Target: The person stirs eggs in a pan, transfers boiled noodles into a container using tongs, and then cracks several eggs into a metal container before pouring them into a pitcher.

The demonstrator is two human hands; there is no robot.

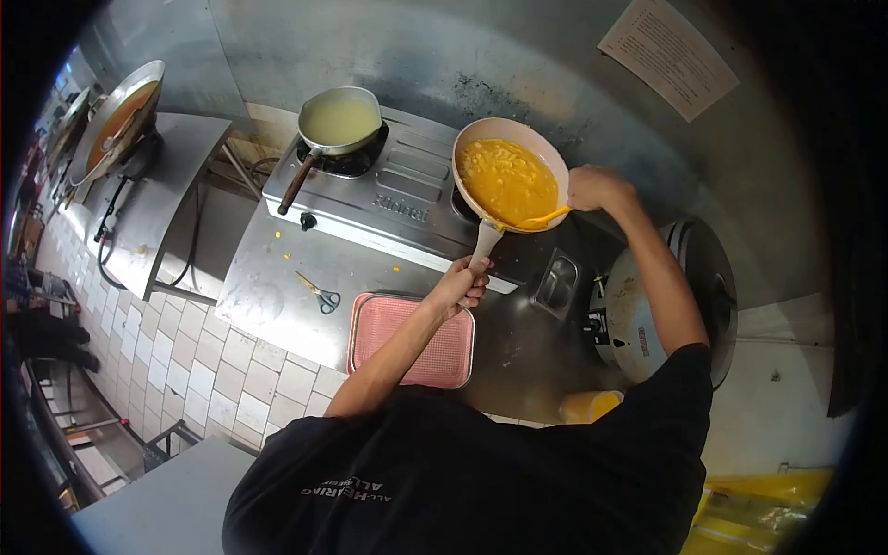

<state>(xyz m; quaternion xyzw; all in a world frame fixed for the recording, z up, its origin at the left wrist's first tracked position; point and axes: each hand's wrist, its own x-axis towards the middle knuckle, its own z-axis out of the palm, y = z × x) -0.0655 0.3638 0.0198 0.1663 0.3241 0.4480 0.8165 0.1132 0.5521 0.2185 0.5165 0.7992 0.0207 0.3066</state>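
My left hand (460, 285) is closed round the pale handle of a frying pan (553, 157) on the right side of the stove. Beaten egg (504, 176), yellow and partly lumpy, covers the bottom of the pan. At the pan's right rim, my right hand (597, 189) grips a yellow spatula (546, 219), its blade dipped into the egg. Below my left hand lies a pink basket-like tray (398, 324) with a metal rim, partly hidden by my forearm.
A saucepan (340, 120) of pale liquid sits on the left burner of the stove (407, 190). Scissors (321, 294) and yellow scraps lie on the steel counter (268, 296). A large round cooker (638, 314) and small metal container (558, 282) stand right; a wok (116, 120) stands far left.
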